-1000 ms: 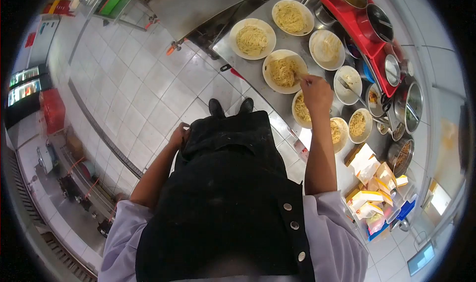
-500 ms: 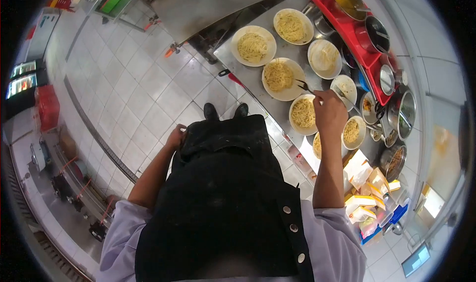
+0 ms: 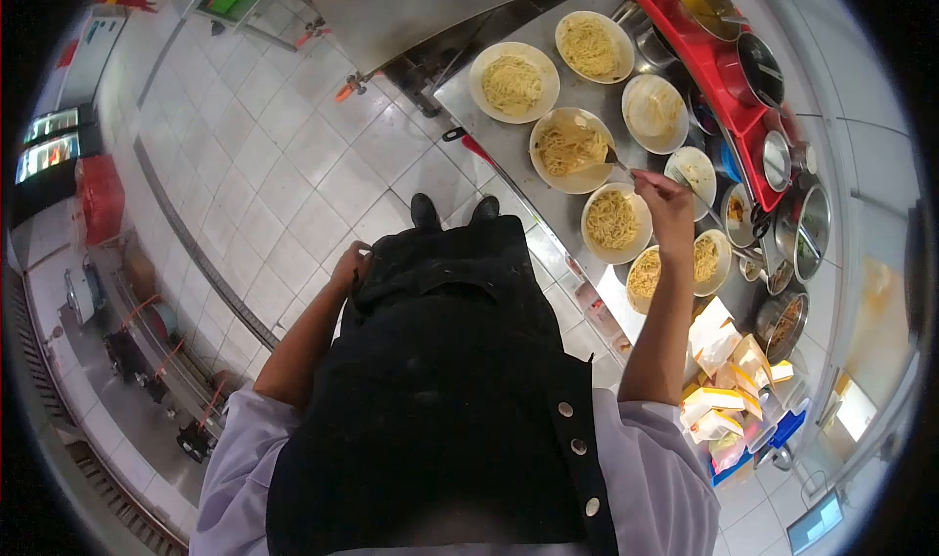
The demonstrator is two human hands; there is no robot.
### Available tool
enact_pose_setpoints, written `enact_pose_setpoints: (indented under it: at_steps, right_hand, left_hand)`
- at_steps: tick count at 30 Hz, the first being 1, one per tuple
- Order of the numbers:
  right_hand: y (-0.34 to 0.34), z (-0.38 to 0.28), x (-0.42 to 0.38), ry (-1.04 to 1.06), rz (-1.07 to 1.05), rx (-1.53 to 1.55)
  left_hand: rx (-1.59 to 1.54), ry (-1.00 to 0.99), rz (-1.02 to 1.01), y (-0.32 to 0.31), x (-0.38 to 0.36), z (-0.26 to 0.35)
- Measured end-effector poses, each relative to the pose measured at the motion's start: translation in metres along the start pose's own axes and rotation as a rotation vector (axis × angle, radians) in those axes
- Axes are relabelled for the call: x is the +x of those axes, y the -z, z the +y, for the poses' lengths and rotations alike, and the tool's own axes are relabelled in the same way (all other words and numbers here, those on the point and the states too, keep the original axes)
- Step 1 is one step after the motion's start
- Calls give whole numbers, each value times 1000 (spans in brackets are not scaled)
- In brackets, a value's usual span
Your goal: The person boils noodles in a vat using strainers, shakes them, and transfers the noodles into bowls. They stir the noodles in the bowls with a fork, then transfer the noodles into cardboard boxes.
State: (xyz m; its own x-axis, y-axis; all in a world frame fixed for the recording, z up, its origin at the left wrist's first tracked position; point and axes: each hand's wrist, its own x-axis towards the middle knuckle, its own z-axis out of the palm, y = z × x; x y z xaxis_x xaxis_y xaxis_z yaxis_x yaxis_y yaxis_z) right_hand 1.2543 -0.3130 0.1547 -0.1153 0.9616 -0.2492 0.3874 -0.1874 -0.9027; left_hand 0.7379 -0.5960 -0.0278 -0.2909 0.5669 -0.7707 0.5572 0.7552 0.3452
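Observation:
My right hand (image 3: 668,204) is closed around the handle of a fork (image 3: 614,157). The fork's head dips into the right side of a bowl of noodles (image 3: 568,151) on the steel table. Just below the fork lies another bowl of noodles (image 3: 613,222), and to the right is a pale bowl (image 3: 691,175) with a utensil in it. At the side of my black apron (image 3: 430,380), my left hand (image 3: 349,266) hangs with its fingers curled against the cloth. Whether anything is inside those fingers is hidden.
Several more noodle bowls stand on the steel table (image 3: 499,150). A red tray (image 3: 719,106) with pots runs along its far side. Cartons and packets (image 3: 729,380) pile up at the near end. A red-handled tool (image 3: 474,146) juts past the table edge.
The fork has come down from above the table into the noodle bowl, and my right hand has shifted slightly right and down. The view has turned slightly. My left hand stays by the apron.

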Motion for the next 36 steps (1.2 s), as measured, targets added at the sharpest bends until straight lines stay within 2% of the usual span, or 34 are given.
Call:
enact_pose_setpoints:
  at_steps: [1, 3, 5, 7, 8, 9, 11, 12, 14, 15, 17, 18, 19, 21, 22, 23, 24, 25, 28, 30, 33, 34, 35, 36]
  right_hand:
    - [1, -14, -10, -1, 5, 0]
    - [-5, -46, -28, 103, 131, -899]
    - [-12, -63, -31, 61, 173, -910]
    - [-23, -66, -34, 165, 240, -666]
    - [-35, -65, -31, 140, 249, -564]
    - [-43, -38, -22, 162, 195, -479]
    - [-58, -11, -16, -53, 77, -610]
    - [-55, -12, -22, -61, 104, -600]
    - [-50, -17, -30, -151, 283, -818]
    - [-48, -27, -32, -159, 301, -803]
    - [-43, -50, -42, -178, 358, -753]
    - [-48, -48, -39, -120, 379, -712]
    - [-57, -41, -34, -142, 397, -704]
    - [-79, -19, -23, -94, 274, -468]
    - [-90, -12, -18, -107, 239, -521]
    - [-94, -8, -20, -124, 265, -514]
    - [-97, -15, -22, -137, 355, -697]
    - [-98, -26, -21, -145, 442, -884]
    - [-105, -54, -26, -166, 603, -840]
    - [-119, -70, -22, -184, 679, -839]
    - [-146, -91, -6, -271, 689, -785]
    - [-157, -90, 0, -224, 645, -682]
    - [-170, -91, 5, -182, 601, -576]
    - [-183, -99, 14, -250, 529, -579]
  left_hand:
    - [3, -3, -2, -4, 5, -11]
    - [-3, -6, -3, -10, 18, -28]
    - [0, -34, 6, -3, 17, -11]
    - [10, -46, 16, -1, 19, -10]
    - [-38, -49, 33, 1, 25, -7]
    - [-83, -61, 51, 4, 34, -3]
    - [-97, -95, 40, 15, 41, 7]
    - [-131, -115, 33, 21, 44, 14]
    - [-39, -171, 59, 30, 45, 29]
    - [44, -191, 74, 38, 43, 29]
    - [-26, -198, -14, 35, 74, -4]
    - [-130, -126, -34, 29, 91, -21]
    - [-55, -165, -31, 35, 92, -17]
    - [-100, -127, -91, 51, 106, -11]
    - [-78, -142, -104, 63, 119, -13]
    - [17, -318, -189, 77, 133, -13]
    - [113, -490, -276, 91, 147, -16]
    - [131, -505, -286, 103, 163, -18]
    - [331, -610, -336, 139, 207, -23]
    - [874, -1035, -330, 168, 238, -25]
    - [-92, -745, -417, 164, 342, -125]
    - [-81, -734, -430, 178, 325, -111]
    - [-89, -595, -538, 194, 306, -97]
    - [-95, -461, -641, 208, 291, -77]
